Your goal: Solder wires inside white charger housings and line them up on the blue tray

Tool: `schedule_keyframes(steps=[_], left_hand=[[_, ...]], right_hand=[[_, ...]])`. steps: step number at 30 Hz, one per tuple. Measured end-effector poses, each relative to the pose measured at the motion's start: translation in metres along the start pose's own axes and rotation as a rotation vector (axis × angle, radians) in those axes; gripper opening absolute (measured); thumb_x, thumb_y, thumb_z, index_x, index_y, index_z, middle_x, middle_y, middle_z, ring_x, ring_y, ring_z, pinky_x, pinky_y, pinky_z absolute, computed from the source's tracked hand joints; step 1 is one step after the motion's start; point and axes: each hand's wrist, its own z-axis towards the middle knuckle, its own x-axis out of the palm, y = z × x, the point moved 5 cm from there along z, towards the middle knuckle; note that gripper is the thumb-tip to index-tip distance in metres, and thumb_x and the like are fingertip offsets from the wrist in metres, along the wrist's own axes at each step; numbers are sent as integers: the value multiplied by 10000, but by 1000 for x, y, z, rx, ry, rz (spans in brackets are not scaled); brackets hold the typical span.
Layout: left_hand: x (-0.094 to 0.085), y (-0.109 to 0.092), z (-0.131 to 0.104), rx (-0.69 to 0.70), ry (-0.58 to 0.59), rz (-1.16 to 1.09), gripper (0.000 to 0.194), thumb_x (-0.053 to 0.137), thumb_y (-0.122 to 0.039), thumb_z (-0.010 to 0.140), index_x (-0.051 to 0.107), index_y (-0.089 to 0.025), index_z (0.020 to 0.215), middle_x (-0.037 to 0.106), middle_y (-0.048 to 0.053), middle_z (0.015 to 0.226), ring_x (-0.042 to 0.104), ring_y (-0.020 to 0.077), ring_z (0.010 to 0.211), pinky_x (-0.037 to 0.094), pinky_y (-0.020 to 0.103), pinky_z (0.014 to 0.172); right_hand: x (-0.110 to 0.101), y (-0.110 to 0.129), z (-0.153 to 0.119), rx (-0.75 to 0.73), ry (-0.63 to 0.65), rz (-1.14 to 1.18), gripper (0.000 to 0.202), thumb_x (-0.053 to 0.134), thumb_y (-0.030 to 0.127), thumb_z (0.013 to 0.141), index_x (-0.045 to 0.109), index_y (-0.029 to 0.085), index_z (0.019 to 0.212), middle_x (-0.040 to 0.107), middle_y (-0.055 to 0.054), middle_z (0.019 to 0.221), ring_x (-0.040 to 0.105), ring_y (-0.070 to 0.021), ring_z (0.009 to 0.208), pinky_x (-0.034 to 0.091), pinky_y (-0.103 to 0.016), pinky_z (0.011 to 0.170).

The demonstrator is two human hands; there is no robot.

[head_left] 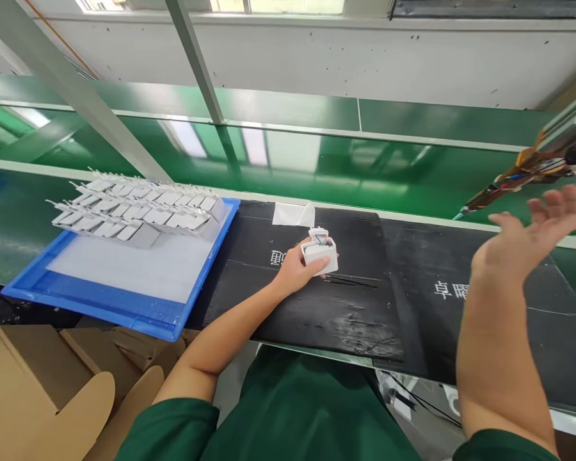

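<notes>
My left hand is wrapped round a small white plastic housing above the black mat. Coloured wires and a bit of green show in its open top, and a white piece stands up at its far edge. Raised at the far right, my right hand is empty, palm up with the fingers apart. Just beyond it hangs a slim tool wrapped in amber tape, with a pale blue tip pointing down to the left. Hand and tool look apart.
At the left, a blue tray holds rows of similar white housings on a white sheet. A black mat covers the bench, with a white paper piece at its back edge. A grey post rises behind; cardboard boxes stand lower left.
</notes>
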Motion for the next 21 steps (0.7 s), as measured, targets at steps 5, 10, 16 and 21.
schedule_keyframes(steps=[5,10,16,21], left_hand=[[-1,-4,0,-38,11,-6,627,738,-548,717,605,-125,1161,753,139,993,700,200,707,558,261,544],[-5,-1,4,-25,-49,163,538,714,-458,761,626,-136,1183,740,115,1048,701,205,824,563,261,637],[-16,6,14,38,-168,388,428,695,-326,789,648,-149,1176,738,77,1041,686,195,906,539,287,822],[-20,5,18,66,-220,452,400,704,-304,788,649,-154,1155,738,54,978,679,185,860,529,279,798]], right_hand=[[35,-38,40,209,248,64,268,707,67,603,610,254,768,633,14,794,631,-205,868,480,-377,766],[73,-19,4,195,405,97,271,727,75,620,632,246,807,612,36,684,607,-148,686,423,-307,654],[110,43,-76,106,802,309,500,824,234,608,620,298,1060,591,31,848,607,-168,831,472,-396,954],[131,99,-131,18,965,398,490,795,383,718,568,297,1144,570,13,858,580,-175,806,534,-386,809]])
